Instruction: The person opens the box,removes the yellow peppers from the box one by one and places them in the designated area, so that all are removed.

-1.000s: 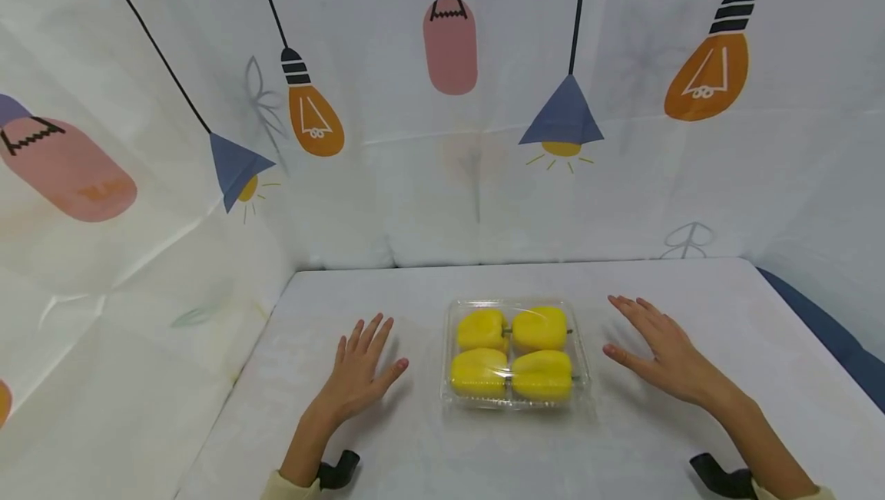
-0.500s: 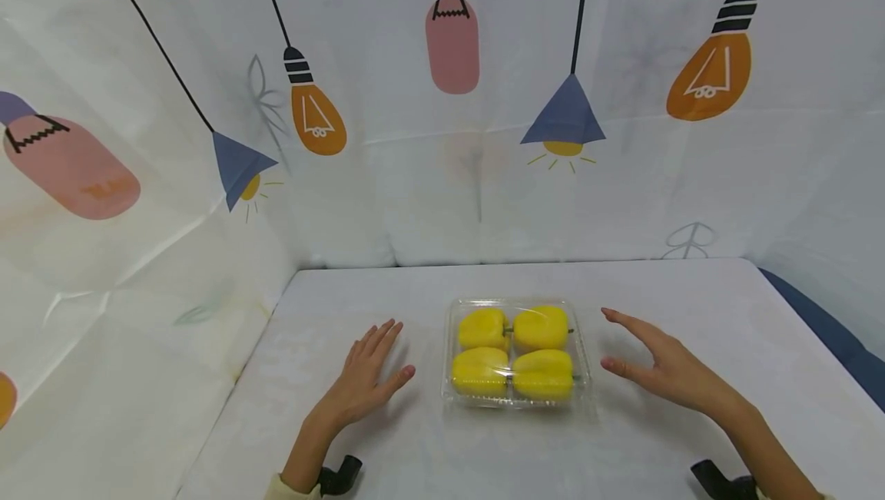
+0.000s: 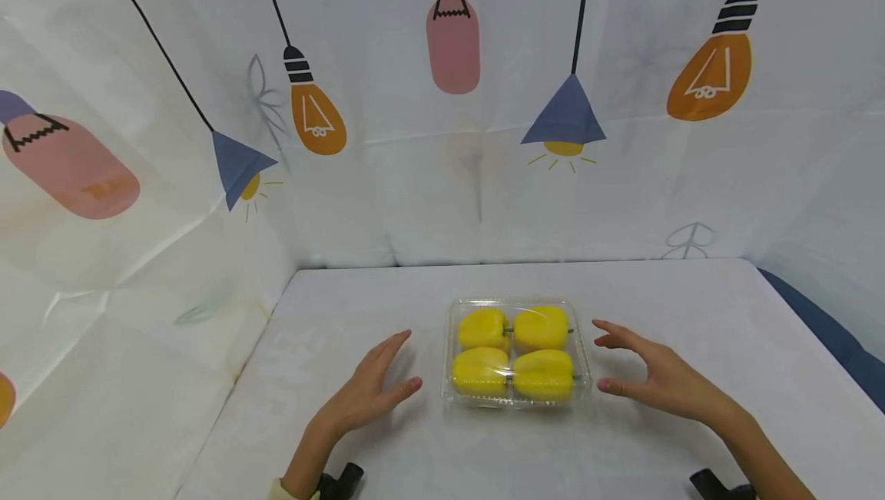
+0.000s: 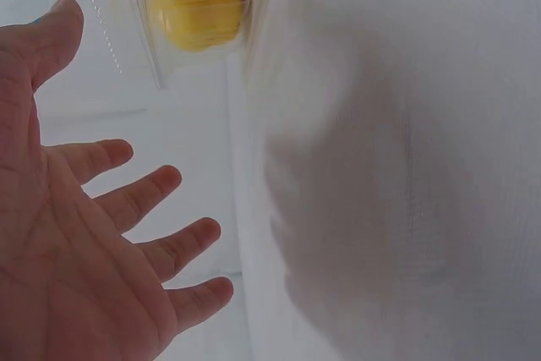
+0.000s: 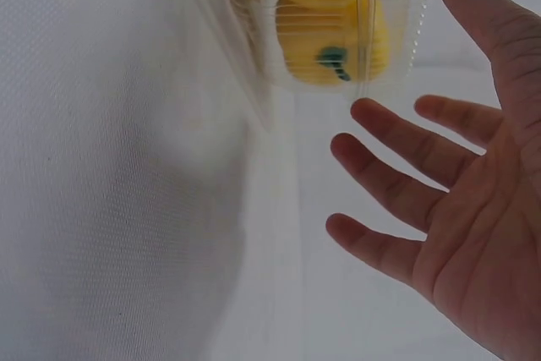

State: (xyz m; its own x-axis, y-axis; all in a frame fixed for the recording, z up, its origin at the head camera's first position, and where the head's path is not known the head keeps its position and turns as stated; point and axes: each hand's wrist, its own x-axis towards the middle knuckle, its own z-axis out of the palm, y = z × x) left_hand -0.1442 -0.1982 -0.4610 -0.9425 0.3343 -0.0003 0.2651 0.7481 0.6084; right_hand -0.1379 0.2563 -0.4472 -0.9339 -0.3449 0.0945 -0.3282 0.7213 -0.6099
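Note:
A clear plastic clamshell box [image 3: 515, 403] lies closed on the white table, with several yellow bell peppers [image 3: 542, 374] in two rows inside. Green stems show on the peppers [image 5: 325, 23] through the box wall in the right wrist view. To the left of the box my left hand [image 3: 369, 389] hovers over the table, fingers extended and thumb apart, holding nothing. My right hand [image 3: 653, 377] is off the box's right side, its thumb and fingers spread toward the box with a gap between them. Both palms face the box from either side.
The table [image 3: 512, 461] has a white cover. Behind it and to the left hangs a white curtain [image 3: 415, 200] printed with lamps and bulbs. Dark blue fabric [image 3: 823, 316] shows past the table's right edge. A black wrist mount [image 3: 342, 481] sits on the left wrist.
Both hands have come closer to the box, the left moving right and slightly nearer the person, the right moving left. Their palms have turned more inward. The box has stayed put.

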